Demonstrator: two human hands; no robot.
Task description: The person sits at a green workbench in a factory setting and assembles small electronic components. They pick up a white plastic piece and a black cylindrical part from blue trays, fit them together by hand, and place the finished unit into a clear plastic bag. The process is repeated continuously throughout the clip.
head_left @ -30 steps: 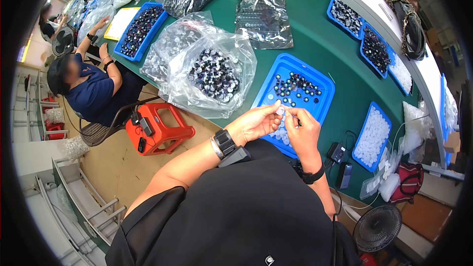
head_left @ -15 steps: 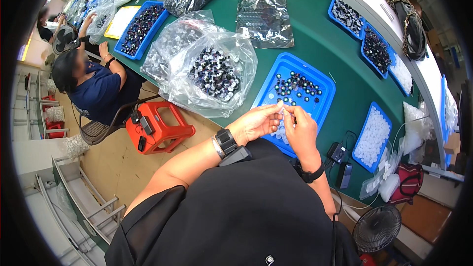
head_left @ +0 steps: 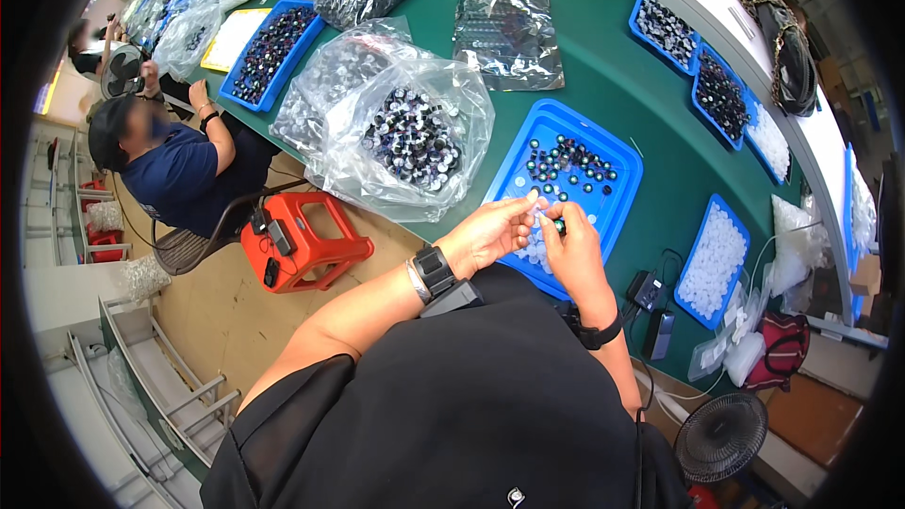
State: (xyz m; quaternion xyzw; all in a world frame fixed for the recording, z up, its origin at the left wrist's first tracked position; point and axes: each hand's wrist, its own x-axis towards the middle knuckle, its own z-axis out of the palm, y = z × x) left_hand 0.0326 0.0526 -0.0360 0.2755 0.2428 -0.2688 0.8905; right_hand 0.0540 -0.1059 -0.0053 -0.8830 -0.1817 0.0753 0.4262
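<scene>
One clear plastic bag (head_left: pixel 476 113) of dark-and-white beads (head_left: pixel 413 143) lies left of the blue rectangular plastic tray (head_left: pixel 603 212), over whose near part the left hand (head_left: pixel 495 234) and right hand (head_left: pixel 577 254) pinch a small translucent piece (head_left: pixel 540 208) between their fingers, a shiny dark round bead (head_left: pixel 560 225) against the right ones, small white pieces (head_left: pixel 712 264) lying farther right.
</scene>
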